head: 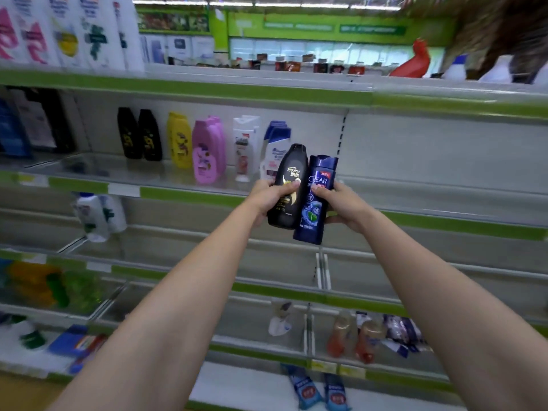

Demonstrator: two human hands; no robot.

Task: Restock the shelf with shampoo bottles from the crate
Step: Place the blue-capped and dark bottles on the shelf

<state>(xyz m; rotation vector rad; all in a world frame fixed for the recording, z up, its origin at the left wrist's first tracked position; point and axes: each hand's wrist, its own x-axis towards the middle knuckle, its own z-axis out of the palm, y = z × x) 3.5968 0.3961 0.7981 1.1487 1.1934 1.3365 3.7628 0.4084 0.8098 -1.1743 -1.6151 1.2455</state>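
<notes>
Right now both my arms are stretched out toward the shelf [184,189], and each hand has a bottle in it. My left hand [268,197] grips a black bottle [289,185], thumb curled across its front label and the other fingers wrapped behind. My right hand [341,203] grips a dark blue bottle [314,203] the same way, thumb pressed on the label, fingers hidden at the back. Both bottles stand nearly upright with caps up, side by side and touching along their edges. I hold them in the air, in front of the green-edged lip of the shelf, at the right end of the row that already stands there.

That row, from left to right, has two black bottles [139,134], a yellow bottle [179,140], pink bottles [207,149], a white tube [244,146] standing on its cap, and white bottles with blue caps [274,143] just behind the black one in my hand. To the right of them the shelf board is bare metal.

One level down, two white bottles [98,216] stand at the left. On the top shelf, tall white bottles [68,31] stand at the left. Lower still I can make out orange bottles [353,336] and blue packets [318,391], all blurred. I cannot see the crate.
</notes>
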